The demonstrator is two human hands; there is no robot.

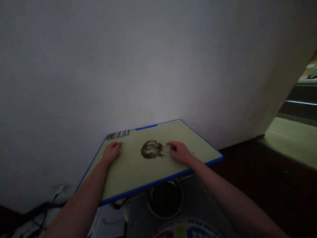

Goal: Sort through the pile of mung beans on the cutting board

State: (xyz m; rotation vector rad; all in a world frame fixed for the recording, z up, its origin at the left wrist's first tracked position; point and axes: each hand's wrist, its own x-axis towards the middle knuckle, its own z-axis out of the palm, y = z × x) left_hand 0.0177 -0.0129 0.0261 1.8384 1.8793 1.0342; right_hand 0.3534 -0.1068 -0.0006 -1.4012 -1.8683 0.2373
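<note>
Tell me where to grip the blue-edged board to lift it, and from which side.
Grip the board by its blue side edges, from left and right. It lies flat with a loose pile of small grains mid-surface, so probably only a level, two-sided hold keeps them on.

It looked like a dim room in a home. A small pale-green lap table with a blue rim (pixel 128 178) stood against a bare white plastered wall (pixel 123 66), a round metal bowl (pixel 165 200) sat on the floor beneath it, and dark cables (pixel 32 213) trailed along the wall's foot.
</note>
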